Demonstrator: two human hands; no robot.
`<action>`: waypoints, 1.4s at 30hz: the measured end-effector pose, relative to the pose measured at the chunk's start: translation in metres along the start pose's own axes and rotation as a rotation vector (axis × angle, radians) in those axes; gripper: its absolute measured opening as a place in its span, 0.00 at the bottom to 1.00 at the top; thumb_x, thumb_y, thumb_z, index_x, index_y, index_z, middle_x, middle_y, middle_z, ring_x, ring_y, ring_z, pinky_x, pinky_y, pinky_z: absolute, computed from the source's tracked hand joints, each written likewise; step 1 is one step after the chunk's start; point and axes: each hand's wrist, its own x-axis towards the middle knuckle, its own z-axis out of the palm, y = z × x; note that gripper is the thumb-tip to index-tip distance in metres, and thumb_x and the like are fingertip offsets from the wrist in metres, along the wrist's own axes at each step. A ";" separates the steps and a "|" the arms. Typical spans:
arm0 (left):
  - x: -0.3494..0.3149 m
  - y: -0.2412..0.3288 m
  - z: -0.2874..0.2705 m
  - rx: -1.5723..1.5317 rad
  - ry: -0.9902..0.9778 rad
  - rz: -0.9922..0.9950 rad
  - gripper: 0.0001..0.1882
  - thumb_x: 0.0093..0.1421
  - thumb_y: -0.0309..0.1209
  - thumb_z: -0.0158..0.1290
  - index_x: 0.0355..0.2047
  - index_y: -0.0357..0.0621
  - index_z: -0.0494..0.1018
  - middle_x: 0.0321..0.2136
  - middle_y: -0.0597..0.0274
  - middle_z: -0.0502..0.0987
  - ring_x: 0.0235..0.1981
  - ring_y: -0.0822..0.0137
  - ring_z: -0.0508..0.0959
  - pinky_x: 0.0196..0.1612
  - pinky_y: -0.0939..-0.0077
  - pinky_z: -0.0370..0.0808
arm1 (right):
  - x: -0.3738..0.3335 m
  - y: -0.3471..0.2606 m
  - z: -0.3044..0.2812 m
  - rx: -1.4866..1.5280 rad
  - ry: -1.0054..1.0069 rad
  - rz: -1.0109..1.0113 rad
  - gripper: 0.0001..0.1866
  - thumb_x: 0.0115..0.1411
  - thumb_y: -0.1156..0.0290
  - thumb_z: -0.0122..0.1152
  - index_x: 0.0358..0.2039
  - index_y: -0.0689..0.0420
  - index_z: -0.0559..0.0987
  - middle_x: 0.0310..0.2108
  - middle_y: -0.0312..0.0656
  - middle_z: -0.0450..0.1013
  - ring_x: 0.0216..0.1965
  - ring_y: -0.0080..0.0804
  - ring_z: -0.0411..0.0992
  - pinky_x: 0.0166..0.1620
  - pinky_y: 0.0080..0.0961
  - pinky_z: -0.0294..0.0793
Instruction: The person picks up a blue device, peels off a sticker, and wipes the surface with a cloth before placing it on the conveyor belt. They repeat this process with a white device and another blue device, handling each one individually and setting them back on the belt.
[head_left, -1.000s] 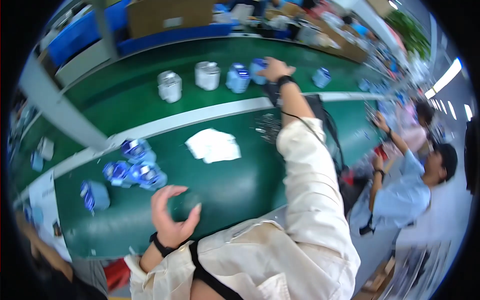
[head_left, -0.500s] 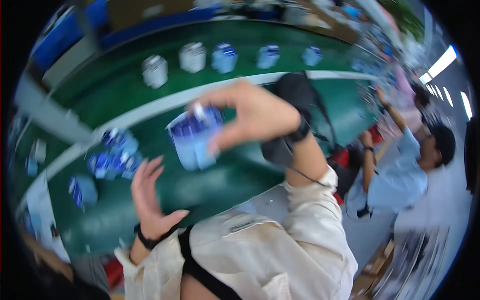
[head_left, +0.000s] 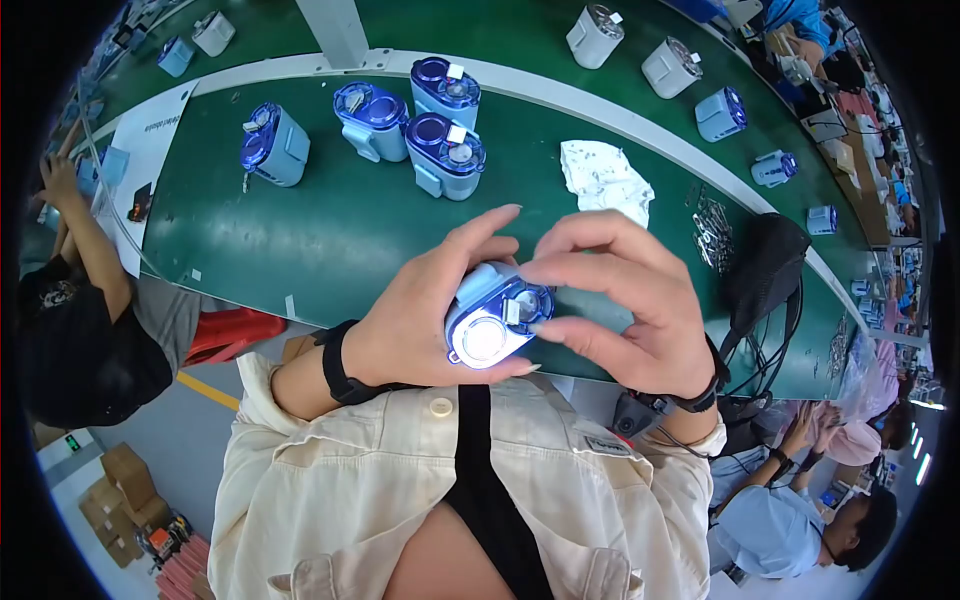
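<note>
Close to my chest, a light-blue plastic canister (head_left: 484, 285) with a glossy translucent blue lid lies tilted in my left hand (head_left: 415, 308), whose fingers wrap round its side. The lid carries a bright glare on a round part and a small white tab. My right hand (head_left: 640, 305) has its thumb and forefinger closed on the lid's right end; whether it grips anything smaller there is hidden. Three similar canisters stand grouped beyond my left hand, one of them here (head_left: 445, 155). A fourth canister (head_left: 275, 145) stands apart to their left, with a small metal piece dangling from it.
A creased white sheet (head_left: 605, 180) with small bits on it lies beyond my right hand. Metal clips (head_left: 713, 235) and a black pouch (head_left: 768, 262) with cables are to the right. White and blue canisters line the strip behind the rail (head_left: 540, 98). People work at both sides.
The canister was in my right hand, held out over the table, with my left hand open. Now it is near my chest in my left hand, right fingers at its lid. The view has turned.
</note>
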 end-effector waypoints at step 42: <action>0.013 0.008 0.016 0.610 0.375 0.224 0.41 0.41 0.32 0.69 0.54 0.28 0.63 0.44 0.45 0.74 0.37 0.52 0.79 0.37 0.65 0.79 | -0.011 -0.009 0.031 -0.707 0.377 -0.105 0.14 0.40 0.78 0.70 0.31 0.62 0.81 0.27 0.39 0.74 0.28 0.37 0.70 0.36 0.32 0.64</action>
